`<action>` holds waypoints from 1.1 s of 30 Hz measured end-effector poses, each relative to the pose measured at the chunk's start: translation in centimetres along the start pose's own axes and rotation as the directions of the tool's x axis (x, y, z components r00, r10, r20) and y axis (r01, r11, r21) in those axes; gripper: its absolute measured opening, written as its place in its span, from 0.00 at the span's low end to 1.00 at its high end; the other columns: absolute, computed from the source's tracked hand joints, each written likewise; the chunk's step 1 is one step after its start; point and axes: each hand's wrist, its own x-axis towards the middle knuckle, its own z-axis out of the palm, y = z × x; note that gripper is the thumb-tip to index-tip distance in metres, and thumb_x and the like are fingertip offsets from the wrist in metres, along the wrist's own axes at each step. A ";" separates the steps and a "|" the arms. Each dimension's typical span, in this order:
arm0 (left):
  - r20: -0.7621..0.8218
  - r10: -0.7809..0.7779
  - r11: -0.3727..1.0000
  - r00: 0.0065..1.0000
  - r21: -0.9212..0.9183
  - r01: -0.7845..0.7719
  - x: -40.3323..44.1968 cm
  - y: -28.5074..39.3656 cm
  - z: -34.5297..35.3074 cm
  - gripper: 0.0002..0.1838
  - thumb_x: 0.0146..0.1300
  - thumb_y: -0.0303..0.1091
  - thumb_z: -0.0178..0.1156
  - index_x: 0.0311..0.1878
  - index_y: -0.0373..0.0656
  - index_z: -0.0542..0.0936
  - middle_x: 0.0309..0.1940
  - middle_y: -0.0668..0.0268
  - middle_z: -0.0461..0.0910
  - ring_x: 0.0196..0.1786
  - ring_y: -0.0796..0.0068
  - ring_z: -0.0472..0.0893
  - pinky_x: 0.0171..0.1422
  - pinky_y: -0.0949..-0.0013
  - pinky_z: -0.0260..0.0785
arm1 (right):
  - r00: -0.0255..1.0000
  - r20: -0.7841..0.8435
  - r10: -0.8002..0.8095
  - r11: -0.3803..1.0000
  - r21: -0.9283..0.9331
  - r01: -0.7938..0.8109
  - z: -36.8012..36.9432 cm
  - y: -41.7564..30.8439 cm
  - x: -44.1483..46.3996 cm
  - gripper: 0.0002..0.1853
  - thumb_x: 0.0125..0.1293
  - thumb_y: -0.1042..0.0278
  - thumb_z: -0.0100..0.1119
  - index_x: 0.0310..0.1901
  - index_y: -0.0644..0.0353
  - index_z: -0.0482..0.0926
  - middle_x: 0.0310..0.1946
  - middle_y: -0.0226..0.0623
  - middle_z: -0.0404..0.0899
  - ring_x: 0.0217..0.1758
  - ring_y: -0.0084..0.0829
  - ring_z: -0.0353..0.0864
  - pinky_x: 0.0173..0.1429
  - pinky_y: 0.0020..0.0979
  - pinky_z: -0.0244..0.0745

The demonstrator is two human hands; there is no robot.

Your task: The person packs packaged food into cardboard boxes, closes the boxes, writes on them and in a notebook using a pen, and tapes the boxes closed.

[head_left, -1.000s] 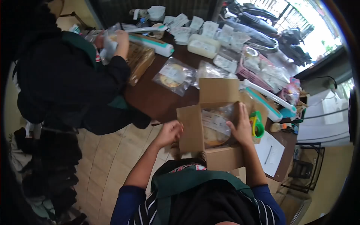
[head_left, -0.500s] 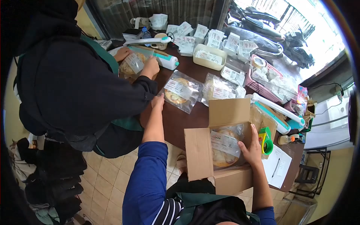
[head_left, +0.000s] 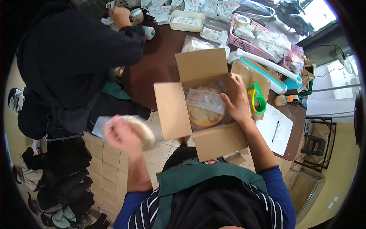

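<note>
Left hand (head_left: 122, 135) holds a pale, round, clear-bagged flatbread (head_left: 144, 131), best kept level; right hand (head_left: 240, 105), fingers spread, should steady the brown cardboard box (head_left: 173, 110) beside it.

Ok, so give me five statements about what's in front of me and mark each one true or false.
1. The left hand holds a round, pale item in a clear plastic bag. True.
2. The right hand is at the right side of the brown cardboard box. True.
3. The box has all its flaps shut. False: flaps stand open, and a round, golden item in clear plastic with a white label shows inside.
4. The green-and-yellow plastic tape dispenser is inside the box. False: it is outside, to the right of the box.
5. A slim, dark pen lies on a white paper sheet. True.
</note>
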 end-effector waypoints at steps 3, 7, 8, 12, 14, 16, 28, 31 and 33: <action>-0.161 -0.141 0.902 0.977 -0.428 0.060 0.4 8.3 -2.8 0.09 0.60 0.28 0.45 0.22 0.47 0.66 0.14 0.76 0.61 0.15 0.83 0.62 0.28 0.76 0.65 | 0.934 -0.003 -0.358 0.889 0.304 0.342 -1.5 -1.7 0.5 0.28 0.63 0.63 0.58 0.62 0.61 0.61 0.59 0.48 0.67 0.62 0.43 0.68 0.62 0.36 0.65; 0.024 0.067 0.589 0.997 -0.808 -0.020 -2.4 13.2 -0.8 0.11 0.63 0.40 0.51 0.26 0.47 0.68 0.14 0.77 0.63 0.15 0.86 0.63 0.35 0.82 0.69 | 0.755 0.615 -0.227 0.545 0.723 -0.425 -3.6 -5.6 1.3 0.24 0.71 0.51 0.43 0.61 0.56 0.61 0.56 0.43 0.70 0.51 0.36 0.76 0.54 0.34 0.72; 0.148 -0.112 0.420 0.983 -0.889 0.182 -3.5 13.7 0.1 0.10 0.63 0.42 0.52 0.31 0.48 0.71 0.15 0.77 0.65 0.18 0.84 0.66 0.33 0.79 0.69 | 0.752 0.615 -0.238 0.545 0.725 -0.420 -4.0 -6.3 1.3 0.24 0.71 0.51 0.43 0.61 0.56 0.61 0.56 0.43 0.70 0.51 0.36 0.76 0.54 0.34 0.72; 0.526 -0.143 0.372 0.838 -0.756 0.538 -6.9 11.1 3.7 0.04 0.64 0.34 0.51 0.40 0.49 0.73 0.18 0.74 0.67 0.19 0.80 0.68 0.23 0.78 0.63 | 0.499 0.692 -0.522 -0.210 0.462 -0.861 -4.8 -6.4 1.9 0.26 0.71 0.52 0.44 0.65 0.56 0.59 0.55 0.48 0.70 0.50 0.40 0.76 0.51 0.36 0.75; 0.556 -0.173 0.388 0.813 -0.720 0.575 -8.3 9.5 4.7 0.05 0.64 0.26 0.49 0.42 0.41 0.72 0.16 0.71 0.64 0.18 0.79 0.69 0.22 0.78 0.61 | 0.675 0.723 -0.147 0.076 0.689 -0.721 -5.0 -5.1 1.5 0.28 0.67 0.64 0.54 0.65 0.55 0.58 0.58 0.50 0.67 0.50 0.41 0.77 0.50 0.35 0.76; 0.668 -0.148 0.473 0.729 -0.599 0.646 -8.2 6.7 3.8 0.05 0.63 0.27 0.51 0.39 0.39 0.74 0.18 0.70 0.68 0.18 0.79 0.69 0.21 0.77 0.60 | 0.721 0.689 -0.075 0.084 0.725 -0.684 -4.8 -3.3 1.4 0.32 0.61 0.74 0.59 0.65 0.56 0.58 0.56 0.49 0.68 0.49 0.40 0.77 0.49 0.34 0.76; 0.798 -0.175 0.984 0.577 0.120 0.133 -8.3 2.5 4.6 0.05 0.55 0.23 0.53 0.30 0.32 0.78 0.43 0.61 0.72 0.38 0.76 0.77 0.38 0.73 0.69 | 0.754 0.634 0.171 0.910 0.192 -0.368 0.3 -1.0 1.5 0.44 0.55 0.45 0.65 0.67 0.57 0.55 0.47 0.52 0.74 0.50 0.39 0.75 0.53 0.35 0.70; 0.850 -0.233 0.948 0.473 0.089 0.307 -8.5 2.6 6.0 0.08 0.55 0.27 0.51 0.22 0.36 0.72 0.26 0.67 0.74 0.30 0.80 0.72 0.36 0.74 0.64 | 0.703 0.660 0.264 0.846 0.191 -0.497 -1.7 -2.3 2.3 0.46 0.53 0.44 0.66 0.68 0.56 0.55 0.44 0.49 0.75 0.48 0.36 0.75 0.52 0.34 0.70; 0.875 -0.259 0.918 0.409 0.091 0.387 -8.9 2.3 6.3 0.07 0.55 0.27 0.51 0.23 0.36 0.72 0.25 0.68 0.74 0.30 0.80 0.72 0.35 0.74 0.64 | 0.666 0.690 0.281 0.818 0.190 -0.543 -3.7 -3.4 2.2 0.46 0.52 0.45 0.68 0.67 0.55 0.56 0.37 0.43 0.74 0.40 0.30 0.75 0.44 0.31 0.71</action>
